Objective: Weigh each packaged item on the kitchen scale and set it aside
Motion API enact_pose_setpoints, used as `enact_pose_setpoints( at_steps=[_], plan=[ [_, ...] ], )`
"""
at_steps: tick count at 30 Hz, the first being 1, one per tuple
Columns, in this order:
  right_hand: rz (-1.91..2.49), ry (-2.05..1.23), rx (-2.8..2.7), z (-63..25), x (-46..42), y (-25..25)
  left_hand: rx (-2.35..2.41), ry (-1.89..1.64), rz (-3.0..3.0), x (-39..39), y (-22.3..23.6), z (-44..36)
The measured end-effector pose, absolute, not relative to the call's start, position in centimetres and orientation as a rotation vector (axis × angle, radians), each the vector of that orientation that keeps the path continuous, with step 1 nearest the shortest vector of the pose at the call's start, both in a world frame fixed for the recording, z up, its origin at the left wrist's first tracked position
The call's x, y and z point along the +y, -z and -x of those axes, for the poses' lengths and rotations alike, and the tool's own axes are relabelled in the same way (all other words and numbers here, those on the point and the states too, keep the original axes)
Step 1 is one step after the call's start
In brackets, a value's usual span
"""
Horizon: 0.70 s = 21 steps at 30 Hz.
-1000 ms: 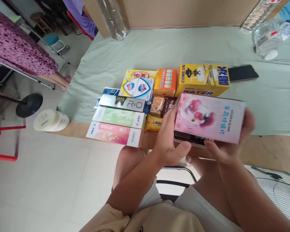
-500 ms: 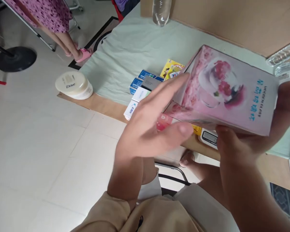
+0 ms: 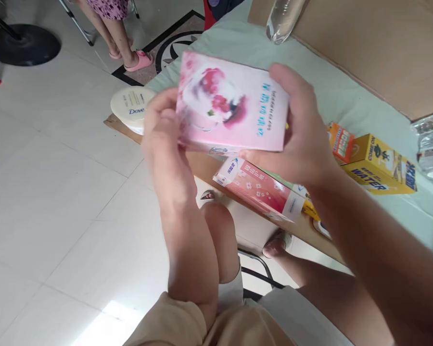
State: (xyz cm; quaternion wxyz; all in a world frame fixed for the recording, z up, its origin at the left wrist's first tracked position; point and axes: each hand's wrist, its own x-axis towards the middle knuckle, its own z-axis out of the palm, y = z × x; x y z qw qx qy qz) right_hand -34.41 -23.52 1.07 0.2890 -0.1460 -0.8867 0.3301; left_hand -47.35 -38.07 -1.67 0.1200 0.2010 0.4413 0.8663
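Note:
A pink-and-white cardboard box, printed with a dessert in a glass bowl and blue lettering, is held up over the table's near edge. My left hand closes on its left end, slightly blurred, with some fingers hidden behind. At the other end my right hand grips the box, thumb along the lower edge and fingers over the upper right corner. Below the box lies a long pink toothpaste box, partly covered by the right hand's side. A white Dove tub stands left of my left hand.
Right of my forearm are a yellow carton and a small orange box. Clear plastic bottles stand at the back and right edge, by a cardboard panel. Another person's legs and a black round base are at upper left.
The pink box has moved left in view, between both hands. My left hand, previously spread beside it, now closes on its left end. The view has shifted, showing the yellow carton.

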Motion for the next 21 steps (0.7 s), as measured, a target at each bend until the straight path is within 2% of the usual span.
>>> enact_pose_setpoints(
  at_steps=[4, 10, 14, 21],
  plan=[
    [0.186, -1.019, -2.679, 39.0, -19.7, -2.2, 1.321, -2.599, -0.227, -38.6, 2.7, 48.9],
    [0.236, -1.34, -2.769, 43.2, -18.7, -1.5, 1.195, -2.577, 0.029, -38.4, 4.8, 50.8],
    [0.134, -1.289, -2.888, 44.5, -18.7, -0.6, 1.176, -2.652, 0.136, -37.7, 5.5, 50.6],
    [0.206, -1.142, -3.179, 44.0, -18.2, -0.5, 1.632, -2.384, 0.018, -37.0, 7.0, 49.7]
  ],
)
